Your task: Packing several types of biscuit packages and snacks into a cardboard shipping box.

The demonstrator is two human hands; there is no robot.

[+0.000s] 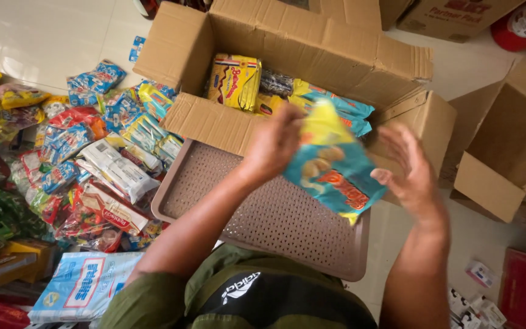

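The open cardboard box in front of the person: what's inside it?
The cardboard box holds a yellow snack pack, a dark packet and blue-and-yellow bags. Anything deeper is hidden beneath them.

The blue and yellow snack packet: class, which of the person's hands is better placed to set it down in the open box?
Probably the left hand: it grips the snack packet, directly beside the cardboard box. The right hand is open, only near the packet's edge.

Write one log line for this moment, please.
left hand: holds snack bag | right hand: open, beside bag | below: tray | behind: box
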